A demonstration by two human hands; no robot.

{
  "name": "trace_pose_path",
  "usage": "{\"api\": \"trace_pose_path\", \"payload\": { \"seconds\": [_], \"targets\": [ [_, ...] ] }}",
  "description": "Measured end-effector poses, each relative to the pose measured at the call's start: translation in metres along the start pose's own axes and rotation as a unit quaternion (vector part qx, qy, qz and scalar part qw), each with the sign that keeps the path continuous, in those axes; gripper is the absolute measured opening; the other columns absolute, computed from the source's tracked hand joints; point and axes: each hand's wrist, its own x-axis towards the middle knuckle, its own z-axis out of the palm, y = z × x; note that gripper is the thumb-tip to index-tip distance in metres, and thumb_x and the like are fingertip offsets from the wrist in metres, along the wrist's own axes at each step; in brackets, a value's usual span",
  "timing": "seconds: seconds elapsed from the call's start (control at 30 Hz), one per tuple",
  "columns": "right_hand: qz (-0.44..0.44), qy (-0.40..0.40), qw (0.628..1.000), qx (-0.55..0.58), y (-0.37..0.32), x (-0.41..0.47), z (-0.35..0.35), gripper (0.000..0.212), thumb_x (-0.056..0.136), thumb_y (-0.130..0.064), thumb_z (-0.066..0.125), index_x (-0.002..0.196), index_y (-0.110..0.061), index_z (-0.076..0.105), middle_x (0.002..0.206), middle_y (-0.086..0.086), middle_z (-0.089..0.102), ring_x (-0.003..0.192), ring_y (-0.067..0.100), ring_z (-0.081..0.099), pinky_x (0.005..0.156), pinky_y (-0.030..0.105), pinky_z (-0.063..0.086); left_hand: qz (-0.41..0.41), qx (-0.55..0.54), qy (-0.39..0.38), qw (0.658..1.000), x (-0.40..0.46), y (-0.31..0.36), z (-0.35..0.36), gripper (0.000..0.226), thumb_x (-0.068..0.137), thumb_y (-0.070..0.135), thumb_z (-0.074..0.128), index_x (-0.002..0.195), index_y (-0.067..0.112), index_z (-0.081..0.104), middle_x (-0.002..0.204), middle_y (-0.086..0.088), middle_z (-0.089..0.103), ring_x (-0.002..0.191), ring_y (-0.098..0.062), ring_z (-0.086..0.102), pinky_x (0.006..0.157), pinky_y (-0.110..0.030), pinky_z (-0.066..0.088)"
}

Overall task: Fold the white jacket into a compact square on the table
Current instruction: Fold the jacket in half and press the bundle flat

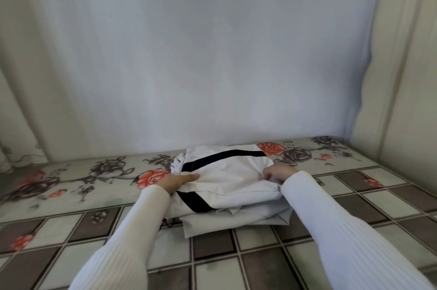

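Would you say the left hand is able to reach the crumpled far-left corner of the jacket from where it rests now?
Probably yes: the left hand lies on the jacket just below that corner, with nothing between.

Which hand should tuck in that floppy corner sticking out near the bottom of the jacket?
Probably the right hand. The loose corner of the white jacket lies on its side, just below it; the left hand would have to cross over.
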Motion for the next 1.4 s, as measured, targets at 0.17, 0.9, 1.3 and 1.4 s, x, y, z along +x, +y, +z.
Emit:
{"api": "trace_pose_path", "payload": {
  "seconds": [0.17,0.9,1.3,1.4],
  "targets": [
    [-0.042,0.043,0.996,0.066,-0.004,0.000,-0.023,0.044,0.079,-0.001,0.053,0.123,-0.004,0.054,0.107,0.012,0.061,0.083,0.022,0.052,0.061,0.022,0.040,0.079,-0.017,0.020,0.997,0.006,0.024,0.011,0.075,0.079,0.030,0.073,0.144,0.023,0.036,0.121,-0.006,0.051,0.107,-0.019,0.050,0.087,-0.026,0.037],
    [-0.039,0.223,0.968,0.110,0.058,0.070,-0.185,0.040,0.083,0.010,0.042,0.120,0.006,0.055,0.107,0.020,0.058,0.094,0.032,0.054,0.074,0.030,0.039,0.102,-0.210,-0.015,0.972,0.057,0.139,0.193,0.070,0.076,0.020,0.076,0.129,0.003,0.034,0.124,-0.014,0.051,0.102,-0.026,0.052,0.080,-0.031,0.040],
    [-0.013,0.286,0.954,0.087,0.100,0.136,-0.209,0.044,0.101,-0.030,0.030,0.126,-0.002,0.053,0.128,0.019,0.057,0.117,0.037,0.053,0.090,0.033,0.041,0.099,-0.247,-0.054,0.963,0.110,0.152,0.268,0.066,0.075,0.014,0.076,0.125,0.006,0.035,0.130,-0.015,0.048,0.118,-0.032,0.051,0.104,-0.047,0.043],
    [-0.008,0.280,0.956,0.084,0.114,0.153,-0.207,0.037,0.100,-0.023,0.036,0.121,0.000,0.056,0.124,0.020,0.060,0.113,0.036,0.056,0.083,0.029,0.040,0.093,-0.274,-0.061,0.955,0.118,0.143,0.284,0.077,0.077,0.008,0.074,0.138,0.007,0.028,0.139,-0.012,0.043,0.125,-0.029,0.047,0.109,-0.040,0.038]
  ]
}}
